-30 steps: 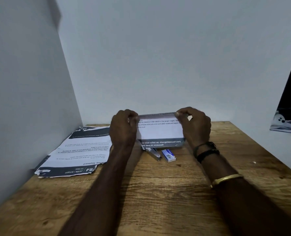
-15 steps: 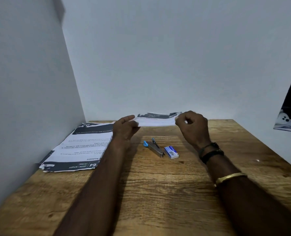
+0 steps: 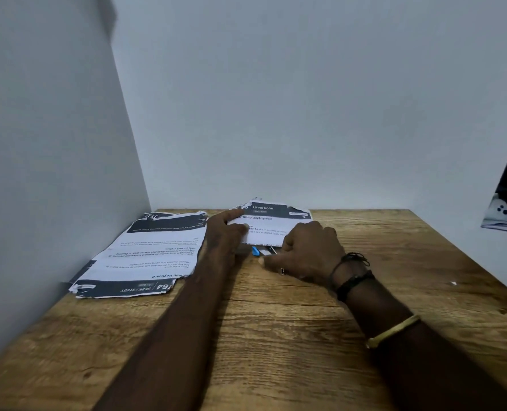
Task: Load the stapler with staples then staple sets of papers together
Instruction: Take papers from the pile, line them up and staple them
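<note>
Head view, near to far: both forearms reach forward over a wood-grain table (image 3: 290, 336), its laminate matte and lightly scuffed. The right wrist carries a gold bangle (image 3: 394, 332) and dark cord bands. The right hand (image 3: 308, 252) lies knuckles up over the stapler (image 3: 256, 251); only the blue end and a sliver of metal show. Its fingers curl downward, but whether they grip the stapler cannot be told. The staple box is hidden, presumably under the same hand.

The left hand (image 3: 224, 232) rests just beyond, fingers spread flat, pinning the near left edge of a paper set (image 3: 271, 222) to the table; nothing is enclosed in it. This set lies just behind the stapler, thin, white with a dark header band, corners torn.

Left of both, a larger pile (image 3: 145, 253) lies flat against the wall, edges ragged.

Judgement: stapler pickup is in hand. Recommend keeping the sheets squared under the left hand and taking the stapler by its body, leaving the top free to open for loading.
</note>
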The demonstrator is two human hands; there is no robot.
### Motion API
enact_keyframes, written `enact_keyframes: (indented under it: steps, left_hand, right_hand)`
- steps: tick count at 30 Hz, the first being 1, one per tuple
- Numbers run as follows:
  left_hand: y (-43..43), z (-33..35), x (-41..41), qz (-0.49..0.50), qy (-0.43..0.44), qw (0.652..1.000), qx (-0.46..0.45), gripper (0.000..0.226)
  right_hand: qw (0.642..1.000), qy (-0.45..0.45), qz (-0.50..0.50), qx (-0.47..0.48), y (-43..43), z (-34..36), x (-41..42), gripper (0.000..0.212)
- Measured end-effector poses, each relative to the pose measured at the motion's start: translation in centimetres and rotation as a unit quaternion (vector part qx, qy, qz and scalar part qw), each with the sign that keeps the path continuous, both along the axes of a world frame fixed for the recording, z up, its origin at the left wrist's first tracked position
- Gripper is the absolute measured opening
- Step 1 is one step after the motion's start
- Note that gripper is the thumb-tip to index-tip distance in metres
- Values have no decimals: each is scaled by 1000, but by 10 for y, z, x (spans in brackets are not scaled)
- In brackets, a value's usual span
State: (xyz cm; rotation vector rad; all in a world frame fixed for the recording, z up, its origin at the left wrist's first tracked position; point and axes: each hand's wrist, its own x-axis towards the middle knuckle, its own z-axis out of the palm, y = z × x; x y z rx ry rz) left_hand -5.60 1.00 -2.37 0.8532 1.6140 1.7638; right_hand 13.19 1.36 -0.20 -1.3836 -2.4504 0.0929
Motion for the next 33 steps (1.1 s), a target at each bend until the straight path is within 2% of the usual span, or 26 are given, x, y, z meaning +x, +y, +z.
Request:
enact_keyframes:
  steps: [2,6,10,12,15,19,23,25,27,30,33]
  left_hand:
    - [0,0,1,5,0,1000,-4,46]
    - [-1,2,2,9,3,1000,1,48]
    - [1,1,-1,20,31,999,-9,52]
    - [1,1,-2,24,37,999,-19,55]
    - [0,1,0,20,40,999,-15,54]
    - [0,4,3,20,71,997,-17,53]
    - [-2,3,8,51,122,991,17,26]
    - [-3,4,9,72,139,987,33,14]
    - [-2,4,8,85,149,985,31,12]
    - [0,4,8,71,146,987,15,26]
    - [2,3,9,60,135,989,13,29]
  right_hand:
    - [999,-36,-14,18,-4,-2,-8,58]
    - [999,-9,-16,26,-6,-3,-11,41]
    - [989,142,-3,-44,-2,6,-2,57]
    - [974,217,11,-69,2,7,3,52]
    - [930,351,19,-111,6,7,5,26]
    - [837,507,24,-207,15,8,2,14]
    - [740,596,43,-308,24,12,-7,25]
    - [708,618,54,-337,28,15,-13,26]
    - [682,632,49,-365,32,16,-18,26]
    - [658,641,55,-392,39,17,-25,25]
    - [670,631,80,-382,45,18,-31,33]
